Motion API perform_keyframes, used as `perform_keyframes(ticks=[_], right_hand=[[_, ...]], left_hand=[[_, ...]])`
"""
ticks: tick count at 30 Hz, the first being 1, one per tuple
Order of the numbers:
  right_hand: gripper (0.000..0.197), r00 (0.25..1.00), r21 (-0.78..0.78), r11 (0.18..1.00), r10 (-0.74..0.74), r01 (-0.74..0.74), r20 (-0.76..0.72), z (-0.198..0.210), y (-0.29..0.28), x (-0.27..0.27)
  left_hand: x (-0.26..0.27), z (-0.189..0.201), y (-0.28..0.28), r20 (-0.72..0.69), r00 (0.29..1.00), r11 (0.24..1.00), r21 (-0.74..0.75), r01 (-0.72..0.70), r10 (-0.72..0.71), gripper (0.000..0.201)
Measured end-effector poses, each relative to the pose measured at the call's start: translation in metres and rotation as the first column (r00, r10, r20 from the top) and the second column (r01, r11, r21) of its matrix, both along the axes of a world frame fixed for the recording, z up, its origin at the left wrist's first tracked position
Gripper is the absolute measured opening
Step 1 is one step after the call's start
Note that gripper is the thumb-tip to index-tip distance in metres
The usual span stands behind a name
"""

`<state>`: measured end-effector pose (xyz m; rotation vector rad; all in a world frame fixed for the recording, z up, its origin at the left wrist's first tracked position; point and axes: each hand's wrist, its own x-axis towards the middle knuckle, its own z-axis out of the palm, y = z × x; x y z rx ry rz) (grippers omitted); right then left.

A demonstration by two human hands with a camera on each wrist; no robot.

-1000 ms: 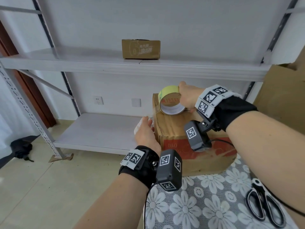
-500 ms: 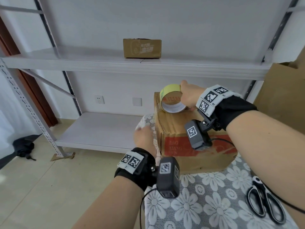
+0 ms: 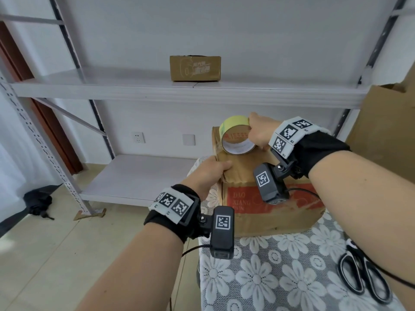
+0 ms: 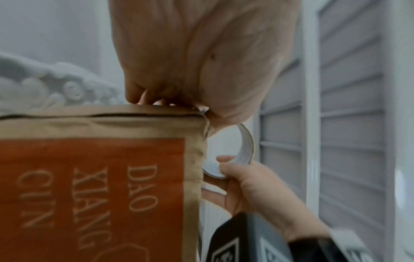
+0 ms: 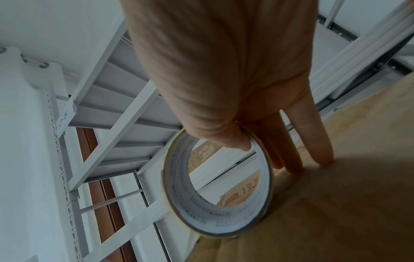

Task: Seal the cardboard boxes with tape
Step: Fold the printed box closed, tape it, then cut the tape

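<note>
- Right hand (image 3: 260,132) grips tape roll (image 3: 235,136) on box (image 3: 258,198), frame centre.
- Left hand (image 3: 208,173) clutches box's near-left top corner.
- Box flaps shut, contents hidden.

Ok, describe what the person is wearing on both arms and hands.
The hands, left hand and right hand, are bare. Each wrist carries a black wrist wrap with a white band of square black-and-white markers, a black camera box bearing another marker, and a thin black cable.
</note>
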<state>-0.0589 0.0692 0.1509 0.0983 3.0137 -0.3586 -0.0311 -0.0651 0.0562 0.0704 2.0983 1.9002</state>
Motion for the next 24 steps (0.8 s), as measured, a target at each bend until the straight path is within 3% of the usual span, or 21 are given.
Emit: perform_keyframes(ticks=[2, 4, 6, 7, 8, 10, 13, 16, 19, 22, 24], right_hand=[[0.045, 1.0, -0.007, 1.0, -0.015, 0.014, -0.011, -0.002, 0.001, 0.0], [0.044, 1.0, -0.008, 1.0, -0.017, 0.016, -0.015, -0.004, 0.003, -0.003], [0.041, 1.0, -0.015, 1.0, -0.018, 0.017, -0.022, -0.004, 0.004, -0.005], [0.038, 0.999, -0.028, 0.999, -0.022, 0.021, -0.023, -0.004, 0.005, -0.006], [0.036, 0.999, -0.044, 0.999, -0.022, 0.021, -0.024, -0.005, 0.007, -0.007], [0.033, 1.0, -0.072, 0.997, -0.006, 0.004, -0.025, -0.007, 0.009, -0.01], [0.032, 1.0, -0.08, 0.997, 0.014, -0.016, -0.027, -0.014, 0.015, -0.013], [0.038, 0.999, -0.076, 0.997, -0.019, 0.021, 0.029, -0.018, 0.021, -0.014], [0.039, 0.998, -0.216, 0.974, -0.065, 0.069, 0.027, -0.021, 0.027, -0.017], [0.039, 0.997, -0.25, 0.965, -0.07, 0.079, 0.043, -0.024, 0.029, -0.02], [0.038, 0.997, -0.243, 0.967, -0.065, 0.072, 0.033, -0.024, 0.029, -0.021]], left_hand=[[0.0, 0.0, -0.001, 0.049, 0.999, 0.999, -0.044, -0.004, 0.006, 0.018], [-0.002, 0.001, 0.0, -0.03, 0.999, 0.973, -0.228, -0.037, 0.031, 0.024], [-0.006, 0.002, 0.002, -0.195, 0.979, 0.946, -0.301, -0.12, 0.062, 0.065], [-0.007, 0.002, 0.002, -0.246, 0.969, 0.96, -0.261, -0.104, 0.038, 0.082], [-0.005, 0.004, 0.001, -0.25, 0.968, 0.981, -0.187, -0.058, 0.01, 0.087], [-0.01, 0.003, -0.001, -0.225, 0.973, 0.995, -0.091, 0.033, -0.052, 0.084], [-0.013, 0.0, -0.003, -0.25, 0.966, 0.995, -0.087, 0.048, -0.068, 0.08], [-0.015, 0.004, 0.001, -0.362, 0.925, 0.982, -0.182, 0.054, -0.118, 0.073], [-0.021, 0.007, 0.0, -0.281, 0.944, 0.965, -0.243, 0.103, -0.172, 0.08], [-0.031, 0.004, 0.0, -0.25, 0.946, 0.902, -0.424, 0.084, -0.206, 0.104], [-0.03, 0.009, 0.001, -0.226, 0.947, 0.852, -0.516, 0.082, -0.229, 0.096]])
